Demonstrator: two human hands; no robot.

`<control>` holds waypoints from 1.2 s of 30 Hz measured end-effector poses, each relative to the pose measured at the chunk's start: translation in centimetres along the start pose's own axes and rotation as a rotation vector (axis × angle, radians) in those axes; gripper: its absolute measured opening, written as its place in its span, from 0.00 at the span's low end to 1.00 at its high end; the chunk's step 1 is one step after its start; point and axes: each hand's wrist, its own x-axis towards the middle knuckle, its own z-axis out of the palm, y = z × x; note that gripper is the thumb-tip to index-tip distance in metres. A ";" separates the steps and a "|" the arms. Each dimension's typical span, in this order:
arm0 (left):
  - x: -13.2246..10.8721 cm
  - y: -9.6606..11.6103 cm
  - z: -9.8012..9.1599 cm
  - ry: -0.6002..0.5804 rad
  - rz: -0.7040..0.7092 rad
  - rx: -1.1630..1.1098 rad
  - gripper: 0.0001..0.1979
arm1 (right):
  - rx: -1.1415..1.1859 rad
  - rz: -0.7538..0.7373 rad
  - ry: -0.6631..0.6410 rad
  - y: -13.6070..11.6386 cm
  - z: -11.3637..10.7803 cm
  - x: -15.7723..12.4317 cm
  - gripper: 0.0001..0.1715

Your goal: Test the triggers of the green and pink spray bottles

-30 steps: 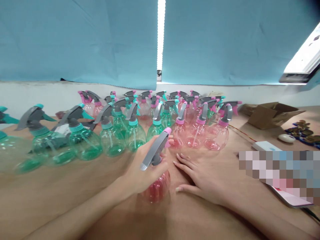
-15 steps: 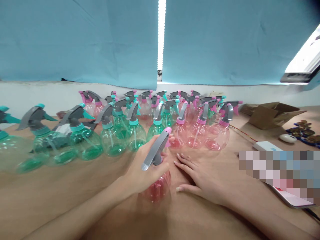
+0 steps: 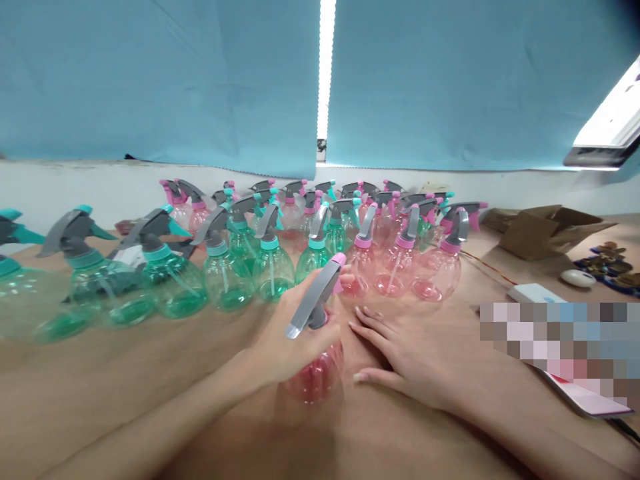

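Observation:
My left hand (image 3: 295, 333) is wrapped round the upper part of a pink spray bottle (image 3: 317, 377) with a grey head and pink nozzle, upright at the middle of the table. Flat on the table just right of that bottle lies my right hand (image 3: 400, 353), its fingers spread and nothing in it. Beyond my hands, green bottles such as this one (image 3: 227, 287) form the left of the front row. Pink bottles, one of them at the row's right end (image 3: 436, 273), stand to the right. More green and pink bottles are crowded behind, partly hidden.
At the right are an open cardboard box (image 3: 537, 233), a white mouse-like object (image 3: 578, 278), a white box (image 3: 535, 292) and coiled dark-and-gold items (image 3: 613, 263). A blurred-out area covers a flat pale device (image 3: 595, 400). Blue cloth (image 3: 150, 80) hangs behind.
The camera view has shifted very slightly. Both hands and the held pink bottle keep the same positions on the table.

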 end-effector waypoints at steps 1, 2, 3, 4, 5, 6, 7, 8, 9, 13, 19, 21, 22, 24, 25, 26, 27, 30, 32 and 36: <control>0.0 0.0 0.0 0.000 -0.006 0.002 0.25 | 0.002 -0.004 0.004 0.0 0.0 0.0 0.47; 0.0 0.0 0.0 -0.001 -0.011 0.003 0.26 | 0.002 -0.007 0.008 0.1 0.1 0.0 0.47; 0.1 0.0 0.0 -0.002 -0.014 0.002 0.28 | 0.002 -0.008 0.009 0.1 0.1 0.0 0.47; 0.1 0.0 0.0 -0.004 -0.013 -0.001 0.29 | 0.002 -0.008 0.007 0.1 0.1 0.0 0.47; 0.1 0.0 0.0 -0.005 -0.011 -0.005 0.30 | 0.002 -0.005 0.005 0.1 0.1 0.0 0.48; 0.1 0.0 0.0 -0.005 -0.008 -0.010 0.30 | 0.002 -0.002 0.001 0.1 0.1 0.0 0.49; 0.1 -0.1 0.0 -0.003 -0.005 -0.016 0.30 | 0.002 0.003 -0.001 0.0 0.0 0.0 0.49; 0.1 -0.1 0.1 0.001 -0.003 -0.022 0.29 | 0.000 0.006 -0.004 0.0 -0.1 0.0 0.49; 0.1 -0.1 0.1 0.006 -0.002 -0.027 0.27 | -0.002 0.009 -0.006 -0.1 -0.2 0.0 0.49; -0.1 -0.2 0.2 0.030 0.002 -0.031 0.18 | -0.010 0.011 -0.009 -0.4 -0.4 0.0 0.50; -0.1 0.3 -0.1 0.036 0.028 -0.017 0.07 | -0.008 0.013 -0.019 -0.3 -0.4 0.0 0.50; 0.0 0.6 -0.1 0.021 0.025 -0.027 0.06 | -0.002 0.017 -0.017 -0.3 -0.4 0.0 0.50; 0.0 0.7 -0.2 0.013 0.021 -0.032 0.06 | -0.001 0.019 -0.018 -0.3 -0.5 0.0 0.50; 0.0 0.9 -0.2 0.009 0.022 -0.046 0.06 | -0.002 0.022 -0.027 -0.4 -0.5 0.1 0.49; 0.0 1.0 -0.2 0.010 0.026 -0.055 0.05 | -0.003 0.024 -0.031 -0.5 -0.5 0.1 0.50; 0.0 1.0 -0.2 0.013 0.030 -0.061 0.05 | -0.003 0.026 -0.035 -0.5 -0.5 0.1 0.50; 0.0 1.0 -0.2 0.015 0.034 -0.065 0.05 | -0.002 0.027 -0.039 -0.5 -0.5 0.1 0.49; 0.0 0.9 -0.2 0.011 0.022 -0.058 0.06 | 0.004 0.026 -0.039 -0.6 -0.6 0.1 0.50; -0.1 0.6 -0.2 0.017 0.015 -0.038 0.08 | 0.004 0.023 -0.030 -0.6 -0.6 0.1 0.51; -0.3 -0.1 0.1 0.037 0.007 0.000 0.11 | -0.002 0.020 -0.033 -0.6 -0.6 0.0 0.51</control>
